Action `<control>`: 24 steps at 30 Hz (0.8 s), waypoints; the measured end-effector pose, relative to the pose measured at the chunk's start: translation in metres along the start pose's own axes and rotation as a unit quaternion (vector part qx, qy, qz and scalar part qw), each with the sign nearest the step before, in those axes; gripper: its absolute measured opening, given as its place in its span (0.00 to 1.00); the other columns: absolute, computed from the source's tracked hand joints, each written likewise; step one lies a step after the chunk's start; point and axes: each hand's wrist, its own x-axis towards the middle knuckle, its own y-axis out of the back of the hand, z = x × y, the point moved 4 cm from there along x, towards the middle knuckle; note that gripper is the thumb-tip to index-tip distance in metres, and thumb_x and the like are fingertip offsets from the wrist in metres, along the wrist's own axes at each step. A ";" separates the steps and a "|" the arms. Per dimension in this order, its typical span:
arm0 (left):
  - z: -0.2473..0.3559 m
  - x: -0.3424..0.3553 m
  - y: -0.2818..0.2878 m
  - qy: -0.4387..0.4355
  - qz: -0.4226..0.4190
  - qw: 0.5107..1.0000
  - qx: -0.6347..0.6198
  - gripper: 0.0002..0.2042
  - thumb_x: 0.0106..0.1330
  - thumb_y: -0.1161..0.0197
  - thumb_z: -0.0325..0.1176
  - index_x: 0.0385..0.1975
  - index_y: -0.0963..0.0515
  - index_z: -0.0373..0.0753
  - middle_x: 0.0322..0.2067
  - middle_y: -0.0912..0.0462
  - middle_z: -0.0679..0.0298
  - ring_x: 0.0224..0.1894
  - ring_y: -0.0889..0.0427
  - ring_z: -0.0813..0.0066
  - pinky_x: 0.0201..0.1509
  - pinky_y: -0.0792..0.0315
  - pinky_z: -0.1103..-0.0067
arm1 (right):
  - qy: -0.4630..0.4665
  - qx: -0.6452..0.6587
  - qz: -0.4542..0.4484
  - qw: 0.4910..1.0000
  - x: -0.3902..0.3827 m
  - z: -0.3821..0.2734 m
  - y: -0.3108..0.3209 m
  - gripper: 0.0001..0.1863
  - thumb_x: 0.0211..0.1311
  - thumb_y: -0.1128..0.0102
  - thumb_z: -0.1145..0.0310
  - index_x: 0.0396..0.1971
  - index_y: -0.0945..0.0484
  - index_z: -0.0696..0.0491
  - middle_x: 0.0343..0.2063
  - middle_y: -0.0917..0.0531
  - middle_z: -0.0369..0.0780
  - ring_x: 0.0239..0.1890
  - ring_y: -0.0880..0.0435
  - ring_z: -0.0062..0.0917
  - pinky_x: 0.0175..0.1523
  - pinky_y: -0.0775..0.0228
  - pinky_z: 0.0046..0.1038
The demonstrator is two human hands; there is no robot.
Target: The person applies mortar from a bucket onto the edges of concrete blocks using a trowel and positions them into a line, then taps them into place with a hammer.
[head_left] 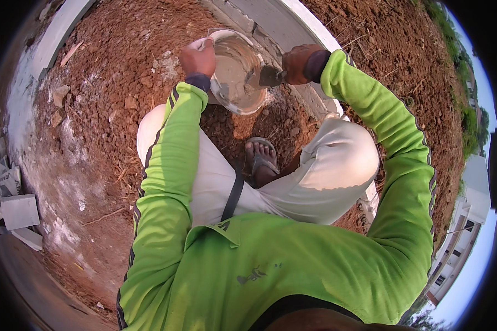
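Note:
A pale bucket (250,108) stands on the soil in front of me, with wet grey-brown mortar (232,74) inside, smeared up its walls. My left hand (199,57) is closed on the bucket's left rim, thumb over the edge. At the right side my right hand (299,64) grips a trowel by its handle, fingers wrapped round it. The trowel's dark blade (269,76) points left over the bucket's right rim, at the mortar. Whether the blade's tip touches the mortar I cannot tell.
A concrete kerb with a white edge (315,22) runs along the right of the bucket. Reddish soil (116,60) with stones lies on both sides. My sandalled foot (261,160) is just below the bucket. Grey blocks (20,212) lie at far left, a building (453,254) at far right.

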 end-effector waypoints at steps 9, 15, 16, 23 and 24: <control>0.004 -0.007 -0.003 -0.038 0.007 0.999 -0.010 0.14 0.63 0.35 0.38 0.36 0.14 0.32 0.25 0.14 0.51 0.28 0.13 0.63 0.38 0.23 0.72 | 0.019 0.042 -0.016 0.999 0.003 -0.006 -0.015 0.18 0.57 0.46 0.60 0.36 0.15 0.57 0.35 0.14 0.51 0.43 0.14 0.45 0.50 0.23 0.42; 0.003 -0.005 -0.002 -0.024 0.007 1.000 -0.012 0.15 0.62 0.35 0.39 0.37 0.14 0.32 0.26 0.13 0.51 0.29 0.13 0.63 0.39 0.23 0.72 | -0.013 0.068 0.070 0.995 0.006 0.007 0.000 0.18 0.56 0.45 0.61 0.37 0.15 0.58 0.34 0.14 0.50 0.44 0.15 0.46 0.52 0.24 0.43; 0.004 -0.007 -0.004 -0.026 0.010 1.000 -0.013 0.15 0.62 0.35 0.39 0.37 0.14 0.32 0.26 0.14 0.51 0.28 0.13 0.62 0.39 0.23 0.72 | -0.009 0.053 0.046 0.997 0.005 0.003 -0.005 0.18 0.56 0.45 0.61 0.37 0.15 0.58 0.34 0.14 0.50 0.43 0.15 0.46 0.52 0.24 0.43; -0.003 -0.002 -0.003 -0.026 0.013 0.999 -0.029 0.16 0.61 0.34 0.41 0.37 0.14 0.31 0.27 0.13 0.48 0.30 0.13 0.62 0.40 0.23 0.73 | 0.020 0.242 -0.190 0.951 0.008 0.015 -0.018 0.21 0.68 0.52 0.59 0.29 0.19 0.62 0.24 0.16 0.47 0.23 0.15 0.34 0.30 0.18 0.34; -0.005 -0.002 0.000 -0.022 0.014 0.999 -0.023 0.16 0.61 0.34 0.41 0.36 0.14 0.31 0.27 0.13 0.49 0.30 0.13 0.62 0.40 0.23 0.73 | 0.010 0.206 -0.154 0.966 0.007 0.015 -0.014 0.21 0.68 0.52 0.59 0.30 0.19 0.62 0.24 0.16 0.46 0.23 0.15 0.35 0.30 0.18 0.35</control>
